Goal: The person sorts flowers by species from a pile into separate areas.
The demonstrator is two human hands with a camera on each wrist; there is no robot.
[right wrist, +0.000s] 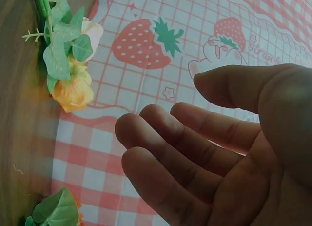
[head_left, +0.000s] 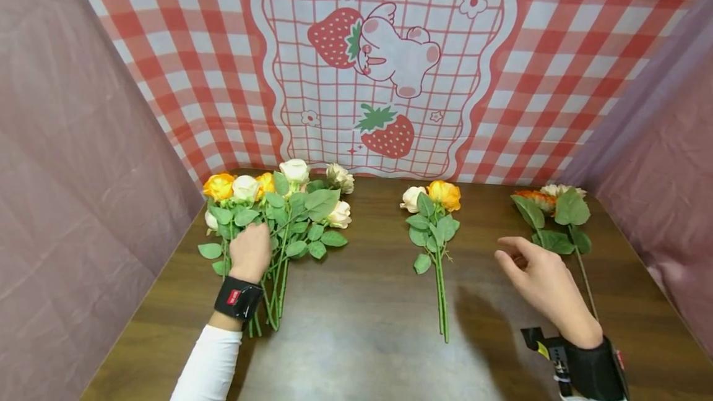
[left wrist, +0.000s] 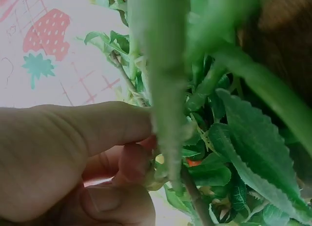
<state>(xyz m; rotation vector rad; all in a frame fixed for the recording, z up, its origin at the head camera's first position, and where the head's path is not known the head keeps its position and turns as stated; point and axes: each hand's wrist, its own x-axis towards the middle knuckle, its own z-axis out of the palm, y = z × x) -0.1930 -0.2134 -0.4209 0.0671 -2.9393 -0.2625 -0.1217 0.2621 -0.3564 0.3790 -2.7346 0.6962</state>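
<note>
My left hand (head_left: 252, 249) is in among a spread of artificial roses (head_left: 245, 188) on the left of the table, white and orange ones with green leaves. Close up in the left wrist view, its thumb and fingers (left wrist: 114, 126) pinch a green flower stem (left wrist: 168, 89); which bloom this belongs to is hidden. My right hand (head_left: 548, 286) hovers over the right side of the table, fingers loosely bent and holding nothing. Between the hands lies a pair of roses, one orange (head_left: 444, 195) and one cream (head_left: 413, 199), their stems toward me.
At the far right lie an orange flower (head_left: 537, 200) and a whitish flower (head_left: 562, 190) with broad leaves. A red-checked strawberry cloth (head_left: 479, 116) hangs behind the brown table (head_left: 356, 327). Pink curtains (head_left: 72, 141) hang at both sides.
</note>
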